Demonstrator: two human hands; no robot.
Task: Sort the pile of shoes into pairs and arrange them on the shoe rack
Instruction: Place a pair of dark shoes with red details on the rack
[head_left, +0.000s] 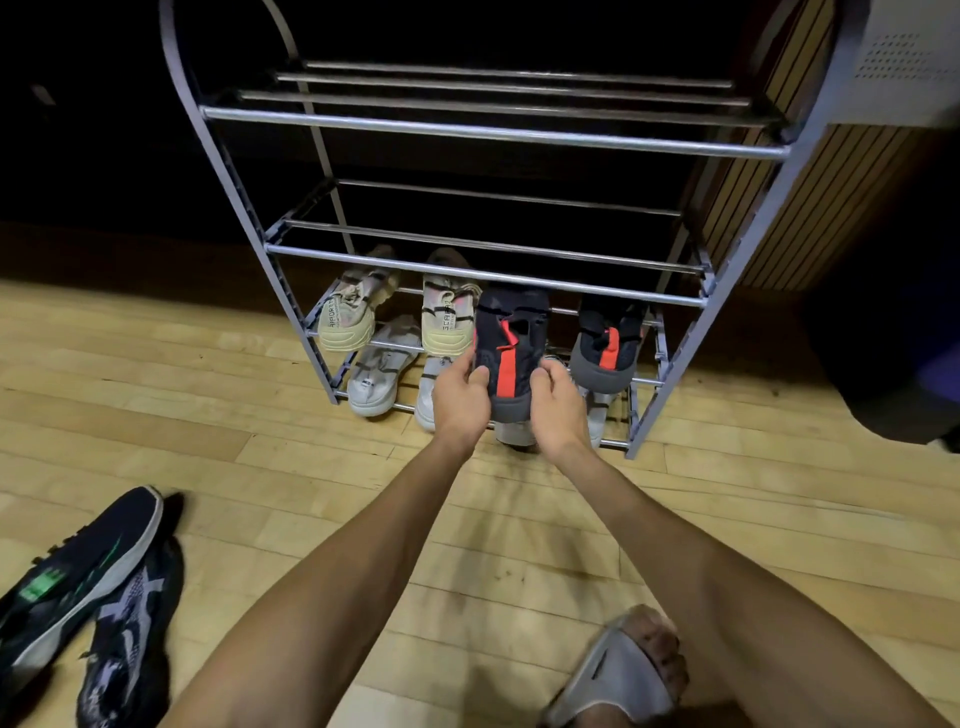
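Head view: your left hand (460, 395) and right hand (557, 402) both grip the black-and-red shoe (511, 343) at the shoe rack (488, 132), beside its mate (605, 348).

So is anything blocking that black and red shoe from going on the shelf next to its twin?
Nothing visible does. Both hands, left hand and right hand, hold the black and red shoe at a free gap between the beige shoe and its twin.
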